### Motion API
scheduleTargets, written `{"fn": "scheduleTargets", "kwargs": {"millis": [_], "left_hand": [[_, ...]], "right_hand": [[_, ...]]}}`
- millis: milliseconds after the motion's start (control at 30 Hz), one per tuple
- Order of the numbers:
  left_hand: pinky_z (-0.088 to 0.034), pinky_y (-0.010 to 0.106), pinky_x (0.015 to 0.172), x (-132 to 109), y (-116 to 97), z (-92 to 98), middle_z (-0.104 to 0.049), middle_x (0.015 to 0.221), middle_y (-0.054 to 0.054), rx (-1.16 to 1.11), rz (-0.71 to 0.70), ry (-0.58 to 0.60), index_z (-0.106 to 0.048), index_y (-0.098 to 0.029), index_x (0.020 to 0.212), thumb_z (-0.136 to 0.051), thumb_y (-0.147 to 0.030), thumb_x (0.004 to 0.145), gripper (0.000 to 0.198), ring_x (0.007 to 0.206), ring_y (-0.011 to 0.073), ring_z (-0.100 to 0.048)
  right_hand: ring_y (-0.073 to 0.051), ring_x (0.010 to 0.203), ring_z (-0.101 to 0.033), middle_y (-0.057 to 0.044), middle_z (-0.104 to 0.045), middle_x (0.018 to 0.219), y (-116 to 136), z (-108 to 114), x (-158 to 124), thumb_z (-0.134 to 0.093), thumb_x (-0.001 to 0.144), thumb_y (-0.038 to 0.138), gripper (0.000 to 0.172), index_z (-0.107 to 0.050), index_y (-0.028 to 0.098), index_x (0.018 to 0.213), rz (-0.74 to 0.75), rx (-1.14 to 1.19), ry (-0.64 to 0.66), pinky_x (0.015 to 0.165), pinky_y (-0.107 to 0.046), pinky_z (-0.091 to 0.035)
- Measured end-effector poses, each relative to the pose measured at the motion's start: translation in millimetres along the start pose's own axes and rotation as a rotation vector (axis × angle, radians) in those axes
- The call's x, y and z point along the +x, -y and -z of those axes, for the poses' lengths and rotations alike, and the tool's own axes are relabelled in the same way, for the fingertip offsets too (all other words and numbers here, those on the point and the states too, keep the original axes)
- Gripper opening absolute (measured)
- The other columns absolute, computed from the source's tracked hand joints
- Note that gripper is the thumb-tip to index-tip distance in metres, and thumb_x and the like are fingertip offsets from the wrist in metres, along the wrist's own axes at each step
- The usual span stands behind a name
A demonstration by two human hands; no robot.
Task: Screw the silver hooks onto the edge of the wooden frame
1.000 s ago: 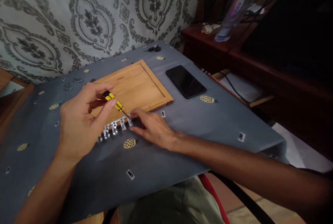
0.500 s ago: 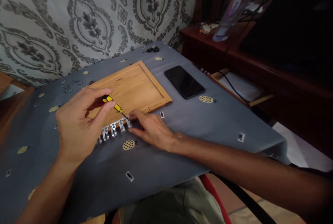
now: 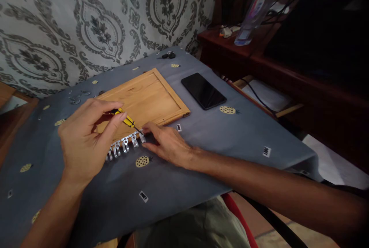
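Blue-grey surface, bearing one honey-coloured wooden panel, raised border, laid flat. Along the panel's near edge, a bright metal hook strip, right hand at its end, fingers slightly parted, grip unclear; over the panel's near-left part, left hand, fingers pinching a yellow-and-black screwdriver. Current step, apparently: screw-turning, calling for a seated tip and steadied strip.
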State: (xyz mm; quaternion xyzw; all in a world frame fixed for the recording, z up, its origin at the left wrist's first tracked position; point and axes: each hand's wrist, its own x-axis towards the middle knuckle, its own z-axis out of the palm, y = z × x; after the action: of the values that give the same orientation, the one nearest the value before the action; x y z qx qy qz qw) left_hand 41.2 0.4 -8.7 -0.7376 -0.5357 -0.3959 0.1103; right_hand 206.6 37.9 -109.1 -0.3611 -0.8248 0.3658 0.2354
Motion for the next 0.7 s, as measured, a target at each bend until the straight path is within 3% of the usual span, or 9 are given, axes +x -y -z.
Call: {"fn": "scheduleTargets", "kwargs": {"millis": [267, 467, 700], "left_hand": [[-0.059, 0.021, 0.077, -1.0, 2.1, 1.9, -0.075, 0.097, -0.003, -0.076, 0.097, 0.034, -0.074, -0.025, 0.103, -0.071, -0.022, 0.085, 0.019, 0.08, 0.0102, -0.07], [-0.057, 0.018, 0.067, 1.8, 0.0, -1.2, -0.07, 0.086, -0.001, -0.034, 0.001, -0.005, -0.075, -0.021, 0.097, -0.072, -0.024, 0.084, 0.013, 0.074, 0.0092, -0.065], [-0.052, 0.019, 0.069, 0.0, 1.2, 4.7, -0.072, 0.089, -0.003, -0.037, 0.013, 0.036, -0.075, -0.023, 0.1, -0.069, -0.021, 0.087, 0.014, 0.078, 0.0085, -0.067]], "right_hand": [[-0.021, 0.082, -0.068, -0.008, -0.074, 0.111, -0.8, -0.3, 0.0, -0.065, 0.088, 0.025, 0.035, -0.055, 0.019, 0.121, 0.007, -0.02, -0.002, 0.076, -0.034, -0.049], [-0.019, 0.077, -0.067, -0.008, -0.074, 0.111, -0.9, -0.4, 0.3, -0.065, 0.089, 0.026, 0.036, -0.056, 0.019, 0.122, 0.006, -0.024, 0.007, 0.075, -0.034, -0.05], [-0.021, 0.084, -0.069, -0.009, -0.074, 0.11, -0.7, 0.2, 0.0, -0.065, 0.089, 0.026, 0.034, -0.056, 0.019, 0.121, 0.017, -0.015, 0.0, 0.077, -0.034, -0.05]]}}
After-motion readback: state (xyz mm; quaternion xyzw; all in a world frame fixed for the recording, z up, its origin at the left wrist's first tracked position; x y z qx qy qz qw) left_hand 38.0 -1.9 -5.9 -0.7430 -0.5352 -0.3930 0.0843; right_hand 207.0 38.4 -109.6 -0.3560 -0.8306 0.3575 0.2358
